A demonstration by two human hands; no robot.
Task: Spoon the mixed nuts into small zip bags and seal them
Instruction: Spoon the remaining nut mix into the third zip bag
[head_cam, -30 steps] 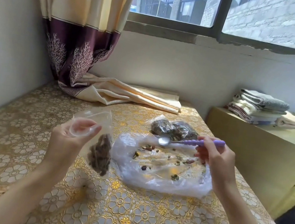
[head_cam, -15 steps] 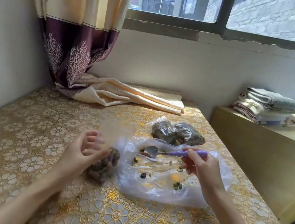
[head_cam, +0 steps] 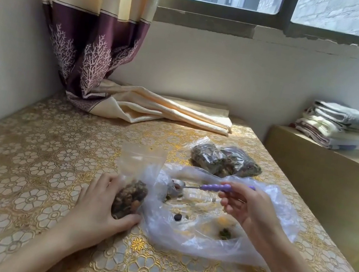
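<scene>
Gold floral tablecloth [head_cam: 23,181] is covering the worktop under a window. Left hand [head_cam: 100,208] is gripping a small zip bag [head_cam: 136,176] standing at 9 o'clock of the big plastic bag [head_cam: 204,239], nuts filling its lower half, top apparently unsealed. Right hand [head_cam: 249,207] is pinching a purple-handled spoon [head_cam: 208,187], bowl carrying a few nuts. Two filled bags [head_cam: 224,160] are lying at 12 o'clock, seals not readable. Only scattered nuts [head_cam: 225,233] are remaining, so the job is looking nearly done; topping up and sealing this bag are left.
</scene>
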